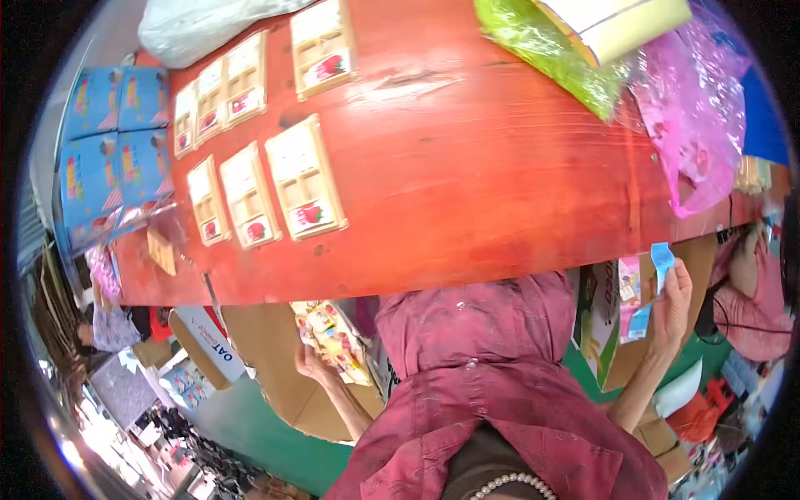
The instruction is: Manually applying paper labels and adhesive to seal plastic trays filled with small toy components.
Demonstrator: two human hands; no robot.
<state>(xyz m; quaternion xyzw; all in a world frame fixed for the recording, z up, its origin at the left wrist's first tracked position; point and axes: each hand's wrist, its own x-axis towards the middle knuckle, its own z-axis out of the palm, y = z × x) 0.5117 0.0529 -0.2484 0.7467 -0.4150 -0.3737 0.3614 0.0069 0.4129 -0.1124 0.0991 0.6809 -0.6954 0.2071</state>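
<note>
My left hand (pixel 310 364) reaches down at the edge of an open cardboard box (pixel 267 354) left of my lap. Colourful printed pieces (pixel 333 333) fill that box, and the hand is right beside them; its fingertips are too small and partly hidden to read. On the right, my right hand (pixel 673 304) is raised over another open carton (pixel 621 367), its fingers closed on a light blue printed strip (pixel 662 257). Below the strip, next to the hand, a pink and blue printed piece (pixel 629 292) shows; whether the two are joined I cannot tell.
Several wooden compartment trays (pixel 307 177) with strawberry pictures lie on the red table (pixel 467 183), at its left. Blue boxes (pixel 92 175) are stacked at the far left. A white bag (pixel 192 33), a green plastic package (pixel 542 50) and a pink plastic bag (pixel 692 125) lie farther back.
</note>
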